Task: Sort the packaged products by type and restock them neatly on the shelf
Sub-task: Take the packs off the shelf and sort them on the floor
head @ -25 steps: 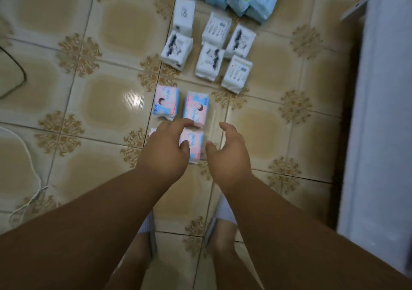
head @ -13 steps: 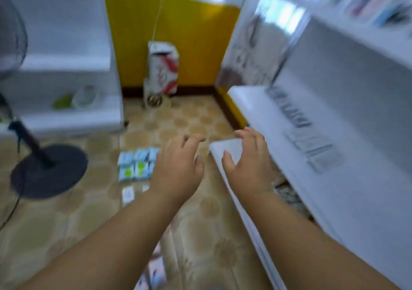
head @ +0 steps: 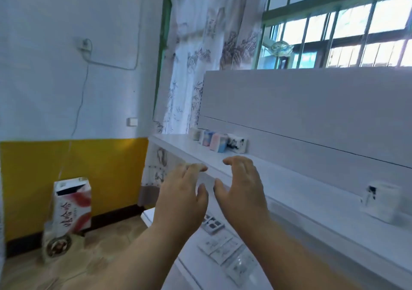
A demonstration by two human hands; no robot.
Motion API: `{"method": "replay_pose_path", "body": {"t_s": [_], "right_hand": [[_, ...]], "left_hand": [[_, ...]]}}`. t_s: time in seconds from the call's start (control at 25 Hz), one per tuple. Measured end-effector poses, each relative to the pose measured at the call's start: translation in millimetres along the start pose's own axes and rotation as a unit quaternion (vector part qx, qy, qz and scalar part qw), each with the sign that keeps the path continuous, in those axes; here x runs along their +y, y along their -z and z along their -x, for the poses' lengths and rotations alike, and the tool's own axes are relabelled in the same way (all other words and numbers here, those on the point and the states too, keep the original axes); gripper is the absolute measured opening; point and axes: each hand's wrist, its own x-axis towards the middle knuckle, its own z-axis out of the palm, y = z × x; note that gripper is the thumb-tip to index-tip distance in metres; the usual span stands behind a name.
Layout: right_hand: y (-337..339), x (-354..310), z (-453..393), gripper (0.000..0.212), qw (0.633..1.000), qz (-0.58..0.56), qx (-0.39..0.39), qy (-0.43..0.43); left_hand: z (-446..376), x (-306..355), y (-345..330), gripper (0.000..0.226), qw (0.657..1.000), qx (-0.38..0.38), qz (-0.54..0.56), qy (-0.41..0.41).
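My left hand [head: 181, 195] and my right hand [head: 242, 187] hang side by side in the air in front of the white shelf [head: 278, 182], fingers loosely bent, holding nothing. On the shelf's far end stands a short row of small packs [head: 217, 141]: white ones at the ends, a blue and a pink one between. A single white pack [head: 382, 201] stands alone on the shelf at the right. On the lower shelf [head: 185, 251] under my hands lie several flat white packets [head: 223, 248].
A red-and-white carton [head: 72, 207] leans against the yellow wall at the lower left. A patterned curtain [head: 200, 55] hangs behind the shelf's far end, beside a barred window [head: 334, 33]. A cable runs down the wall to the carton.
My view has swung up from the packs on the tiled floor to the shelf. Both hands rose with it, still holding nothing.
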Motion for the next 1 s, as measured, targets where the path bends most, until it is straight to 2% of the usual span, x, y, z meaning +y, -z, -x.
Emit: {"method": "replay_pose_path", "body": {"t_s": [0.12,0.36,0.6,0.72,0.8,0.92,1.0], "right_hand": [[-4.6,40.0,-39.3,0.043,0.999,0.015,-0.03,-0.026],[-65.3,87.4,-114.2,0.048,0.991,0.025,-0.097,-0.09],[-190.6,142.2,-221.2,0.065,0.97,0.109,-0.166,-0.14],[-244.8,166.3,-277.1,0.062,0.948,0.211,-0.166,-0.171],[-271.4,180.8,-301.2,0.063,0.929,0.249,-0.178,-0.209],[-302.4,199.2,-319.1,0.067,0.918,0.243,-0.184,-0.253],[-311.6,202.9,-323.7,0.065,0.922,0.225,-0.16,-0.273]], "left_hand": [[-28.7,7.0,-36.1,0.035,1.0,-0.007,0.012,0.005],[-96.0,-23.9,-87.2,0.039,0.998,-0.02,0.017,0.051],[-213.8,-115.8,-170.8,0.038,0.998,-0.045,0.046,0.027],[-267.3,-162.0,-211.5,0.037,0.994,-0.091,0.059,0.027],[-299.9,-187.9,-232.8,0.039,0.99,-0.136,0.024,0.02],[-345.6,-216.0,-262.2,0.05,0.982,-0.186,-0.038,0.005],[-368.2,-223.4,-281.7,0.054,0.98,-0.195,-0.045,0.002]]}}
